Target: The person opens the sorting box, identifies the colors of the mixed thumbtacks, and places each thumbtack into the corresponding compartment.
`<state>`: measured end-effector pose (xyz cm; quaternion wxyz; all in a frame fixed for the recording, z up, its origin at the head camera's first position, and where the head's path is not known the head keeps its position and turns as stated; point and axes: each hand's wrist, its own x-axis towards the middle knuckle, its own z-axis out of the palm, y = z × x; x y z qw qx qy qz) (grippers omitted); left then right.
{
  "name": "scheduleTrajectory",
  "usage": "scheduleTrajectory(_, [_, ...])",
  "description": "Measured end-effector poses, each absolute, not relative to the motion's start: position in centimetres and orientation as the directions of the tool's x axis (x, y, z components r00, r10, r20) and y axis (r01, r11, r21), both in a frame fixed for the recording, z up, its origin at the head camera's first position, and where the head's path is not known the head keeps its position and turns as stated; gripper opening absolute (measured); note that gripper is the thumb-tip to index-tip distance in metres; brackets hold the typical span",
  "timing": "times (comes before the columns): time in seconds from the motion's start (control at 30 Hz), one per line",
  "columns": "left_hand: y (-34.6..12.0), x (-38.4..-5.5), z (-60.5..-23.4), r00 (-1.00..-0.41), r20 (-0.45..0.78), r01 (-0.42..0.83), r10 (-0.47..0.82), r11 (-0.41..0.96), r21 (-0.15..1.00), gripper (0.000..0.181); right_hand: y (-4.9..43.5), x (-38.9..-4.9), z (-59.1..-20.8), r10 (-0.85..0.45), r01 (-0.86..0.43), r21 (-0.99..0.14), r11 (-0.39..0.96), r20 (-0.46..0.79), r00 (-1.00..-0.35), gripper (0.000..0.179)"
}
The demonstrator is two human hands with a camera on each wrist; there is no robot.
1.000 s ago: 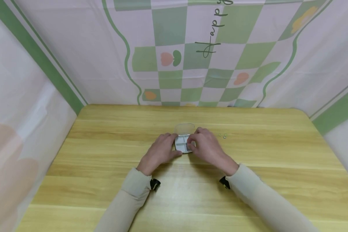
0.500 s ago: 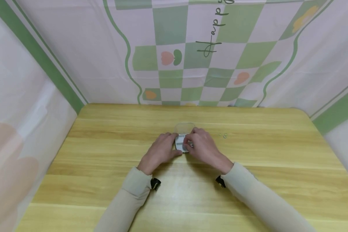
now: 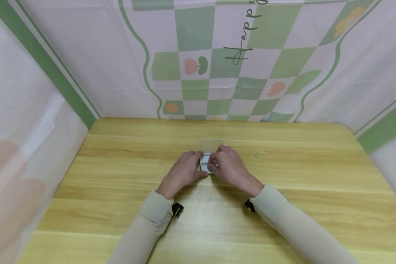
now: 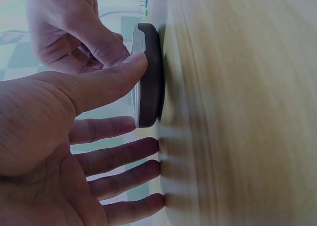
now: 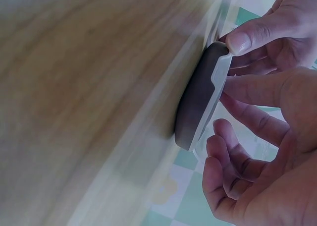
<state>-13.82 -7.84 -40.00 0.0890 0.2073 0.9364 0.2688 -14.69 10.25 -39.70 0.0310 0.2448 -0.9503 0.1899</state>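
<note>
Small case (image 4: 151, 82) sat flat on the wood table (image 3: 198, 234), approx. mid-width & toward the far side. Head cam gave its white, divided inside; the wrist cams got the dark outer wall & pale rim instead, edge-on, w/ the inside hidden. Clear lid (image 3: 210, 145) was open past the far edge; plainest in head view, partly visible behind the R fingers in R wrist view.

L hand (image 3: 183, 169) had the case btwn thumb & index: thumb on the near edge, index at the far-L corner. L wrist view added what head cam hid: other fingers spread, fairly straight, tips down at the table.

R hand (image 3: 232, 168) was over the case's R half, thumb & index close together, tips dipped at/inside the rim. Whether they pinched anything, can't tell; tips blocked in both wrist views. R wrist view did show the remaining fingers loosely curled, clear of the case.

R of the case, well apart from it, a few tiny bits (image 3: 256, 155) lay on the table, too small to ID in head view. L wrist view had blue & green dots on thin stalks beyond the case; same items or not, can't tell.

Further out, head view only: beige sleeves (image 3: 142, 227), checked green/white cloth (image 3: 194, 29) w/ "Happy" lettering behind.
</note>
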Motion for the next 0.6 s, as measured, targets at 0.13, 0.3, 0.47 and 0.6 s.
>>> scheduleTrajectory(0.13, [-7.84, -13.81, -39.99, -0.898, -0.060, 0.340, 0.435, 0.774, 0.534, 0.060, 10.25, -14.69, -39.76, -0.458, -0.482, -0.340, 0.808, 0.152, -0.876, 0.004])
scheduleTrajectory(0.3, [-7.82, -13.81, -39.98, -0.899, -0.070, 0.333, 0.432, 0.779, 0.531, 0.059, 10.26, -14.59, -39.74, -0.458, -0.483, -0.339, 0.808, 0.154, -0.875, 0.005])
scheduleTrajectory(0.47, [-7.84, -13.86, -39.97, -0.899, -0.076, 0.332, 0.430, 0.786, 0.522, 0.060, 10.31, -14.57, -39.77, -0.453, -0.477, -0.347, 0.808, 0.151, -0.878, 0.005])
scheduleTrajectory(0.6, [-7.86, -13.85, -39.97, -0.899, -0.073, 0.336, 0.433, 0.786, 0.520, 0.061, 10.35, -14.56, -39.80, -0.454, -0.477, -0.349, 0.806, 0.152, -0.878, 0.005])
